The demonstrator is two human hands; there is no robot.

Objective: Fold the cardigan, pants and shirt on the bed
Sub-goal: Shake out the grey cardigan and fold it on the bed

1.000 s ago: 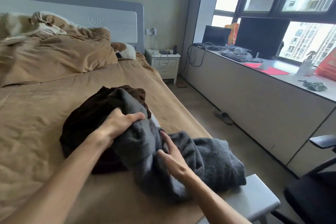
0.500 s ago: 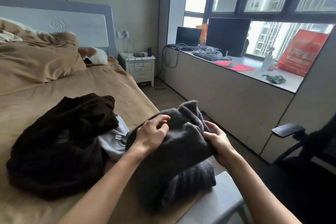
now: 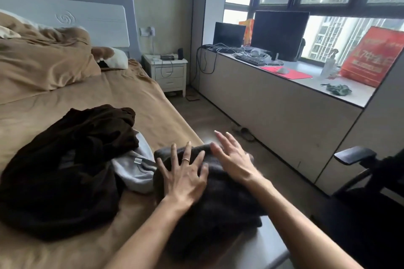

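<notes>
Both hands were open and flat on the dark grey garment (image 3: pixel 218 209), holding nothing. Left hand (image 3: pixel 185 178) had its fingers spread wide, palm down on the garment's top, with a ring on one finger. Right hand (image 3: pixel 234 159) lay just beside it with straight fingers over the garment's far edge; it was motion-blurred, so I cannot tell whether the fingertips touched the cloth. The dark grey garment sat bunched at the near right edge of the bed (image 3: pixel 142 102), its near end over a grey stool (image 3: pixel 271 244). The light grey garment (image 3: pixel 135 168) lay to its left, touching it, partly tucked under the dark brown garment (image 3: pixel 65 170), which was heaped further left on the tan sheet. A rumpled duvet (image 3: pixel 43 65) lay by the headboard. White nightstand (image 3: pixel 167 72) stood beyond the bed. The counter (image 3: pixel 284 102) under the window carried a monitor (image 3: pixel 281 35), keyboard (image 3: pixel 250 60) and red bag (image 3: pixel 371 57). Black office chair (image 3: pixel 360 181) at right.
</notes>
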